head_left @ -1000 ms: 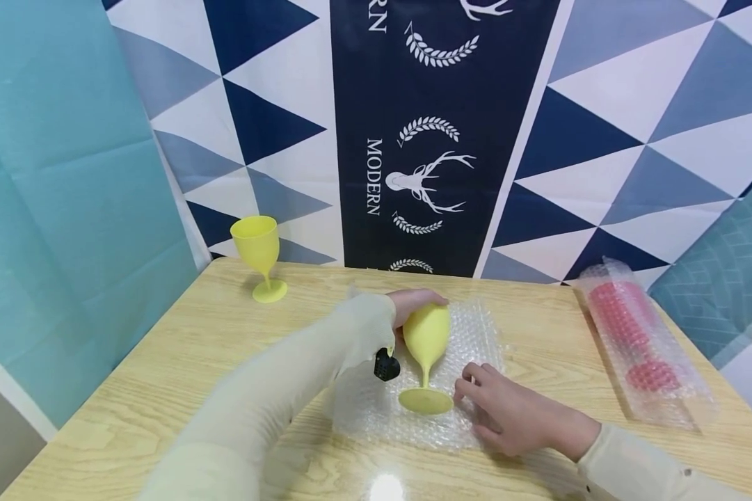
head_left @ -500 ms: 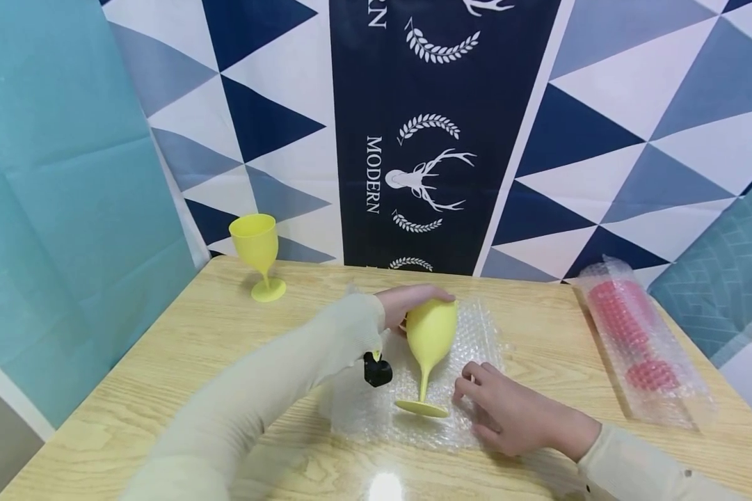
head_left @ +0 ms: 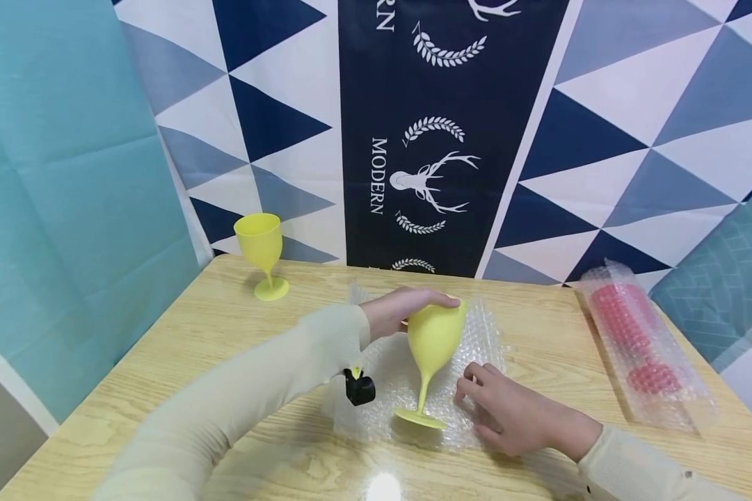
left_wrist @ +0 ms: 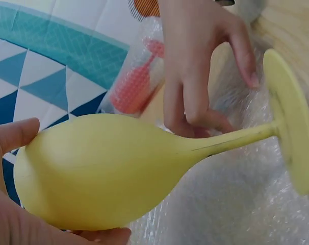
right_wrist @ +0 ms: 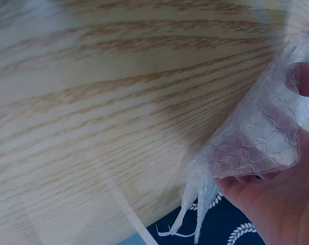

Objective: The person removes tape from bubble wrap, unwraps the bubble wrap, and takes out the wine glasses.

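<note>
My left hand [head_left: 407, 312] grips a yellow plastic goblet [head_left: 436, 339] around its bowl. The goblet is tilted, its bowl toward the back and its round foot toward me. In the left wrist view the thumb and fingers spread round the bowl [left_wrist: 98, 168], and dark marks show on the stem. Beneath the goblet a sheet of bubble wrap [head_left: 376, 369] covers part of the table. My right hand [head_left: 516, 414] holds the wrap's right edge with curled fingers; the right wrist view shows the bubble wrap [right_wrist: 256, 138] lying across those fingers.
A second yellow goblet [head_left: 259, 243] stands upright at the back left of the wooden table [head_left: 300, 445]. On the right lies a pink goblet [head_left: 622, 320] wrapped in bubble wrap. A patterned cloth [head_left: 288, 139] hangs behind the table, and a black wrist camera [head_left: 358, 387] is on my left wrist.
My left hand has pulled slightly up, tilting the goblet so its foot swings toward me and rises edge-on; its bowl has shifted a little right. My right hand stays put.
</note>
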The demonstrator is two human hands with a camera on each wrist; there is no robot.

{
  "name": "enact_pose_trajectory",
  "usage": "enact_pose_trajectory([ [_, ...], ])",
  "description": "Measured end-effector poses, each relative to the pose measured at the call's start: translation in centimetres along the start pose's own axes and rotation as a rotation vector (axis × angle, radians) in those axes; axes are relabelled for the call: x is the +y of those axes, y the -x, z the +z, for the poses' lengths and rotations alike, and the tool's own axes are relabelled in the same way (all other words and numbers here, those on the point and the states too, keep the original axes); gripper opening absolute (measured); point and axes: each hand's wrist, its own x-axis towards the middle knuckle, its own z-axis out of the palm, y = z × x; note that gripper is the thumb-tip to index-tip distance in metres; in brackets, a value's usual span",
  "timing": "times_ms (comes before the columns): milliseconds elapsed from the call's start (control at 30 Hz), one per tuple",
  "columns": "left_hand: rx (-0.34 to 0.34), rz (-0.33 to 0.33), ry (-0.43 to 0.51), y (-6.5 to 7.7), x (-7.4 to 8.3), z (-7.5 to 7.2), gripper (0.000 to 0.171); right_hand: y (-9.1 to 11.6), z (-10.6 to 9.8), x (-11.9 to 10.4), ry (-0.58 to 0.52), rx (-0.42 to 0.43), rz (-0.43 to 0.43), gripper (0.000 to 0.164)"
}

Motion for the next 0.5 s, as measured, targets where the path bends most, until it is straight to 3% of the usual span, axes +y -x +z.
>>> enact_pose_trajectory([
  [300, -0.013, 0.082, -0.037, 2.0, -0.7, 0.0, 0.044, 0.0, 0.1, 0.0, 0.001, 0.013, -0.006, 0.034],
  [500, 0.014, 0.112, -0.013, 3.7, -1.3, -0.1, 0.069, 0.0, 0.0, -0.1, -0.012, -0.003, 0.001, 0.033],
])
